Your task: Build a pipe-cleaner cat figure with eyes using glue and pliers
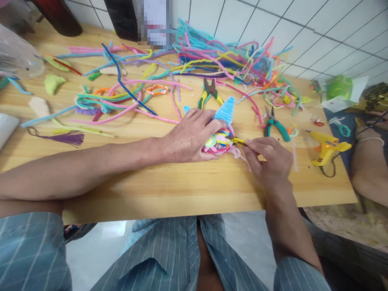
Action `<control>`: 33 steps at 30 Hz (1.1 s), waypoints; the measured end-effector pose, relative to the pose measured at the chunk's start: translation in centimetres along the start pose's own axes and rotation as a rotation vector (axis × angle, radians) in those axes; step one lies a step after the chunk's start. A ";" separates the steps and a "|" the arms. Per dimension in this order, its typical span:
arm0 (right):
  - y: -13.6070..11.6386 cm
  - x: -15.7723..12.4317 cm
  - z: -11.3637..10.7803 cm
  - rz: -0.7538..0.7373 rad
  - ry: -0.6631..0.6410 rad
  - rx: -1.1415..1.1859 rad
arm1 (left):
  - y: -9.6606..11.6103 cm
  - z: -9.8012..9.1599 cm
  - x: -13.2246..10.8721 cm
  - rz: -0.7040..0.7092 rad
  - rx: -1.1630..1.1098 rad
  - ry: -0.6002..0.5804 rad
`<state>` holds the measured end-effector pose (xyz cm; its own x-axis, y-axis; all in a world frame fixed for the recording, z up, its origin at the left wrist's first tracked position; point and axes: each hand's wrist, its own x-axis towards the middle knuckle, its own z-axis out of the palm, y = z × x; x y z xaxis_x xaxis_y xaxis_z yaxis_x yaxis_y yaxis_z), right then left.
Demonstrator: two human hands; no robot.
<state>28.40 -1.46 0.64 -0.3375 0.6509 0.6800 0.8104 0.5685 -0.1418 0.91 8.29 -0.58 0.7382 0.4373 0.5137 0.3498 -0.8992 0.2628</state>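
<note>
A multicoloured pipe-cleaner figure (pixel 224 138) with a pointed light-blue ear (pixel 226 110) sits on the wooden table near its middle. My left hand (pixel 194 135) lies over the figure's left side, fingers curled round it; part of the figure is hidden beneath. In my right hand (pixel 270 158) is a slim yellow-and-black tool (pixel 238 141), pinched between thumb and fingers. Its tip meets the figure's right side; the exact kind of tool is too small to make out. Pale pink pipe cleaner (pixel 235 152) curls out below the tip.
Yellow-handled pliers (pixel 209 95) lie behind the figure, green-handled pliers (pixel 275 126) to its right. A yellow glue gun (pixel 327 147) rests near the right edge. Pipe cleaners (pixel 224 60) are heaped along the tiled wall. Another person's arm (pixel 370 165) is at far right.
</note>
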 end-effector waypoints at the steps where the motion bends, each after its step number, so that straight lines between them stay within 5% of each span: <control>1: 0.0 0.0 0.0 0.005 -0.001 0.001 | 0.0 0.0 0.0 0.000 0.004 0.001; 33: 0.0 0.1 0.1 -0.063 0.012 -0.050 | 0.1 -0.1 0.1 0.003 0.009 -0.018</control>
<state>28.34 -1.35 0.64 -0.3829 0.6085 0.6951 0.8110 0.5817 -0.0626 0.95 8.20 -0.41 0.7491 0.4347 0.4999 0.3530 -0.9005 0.2540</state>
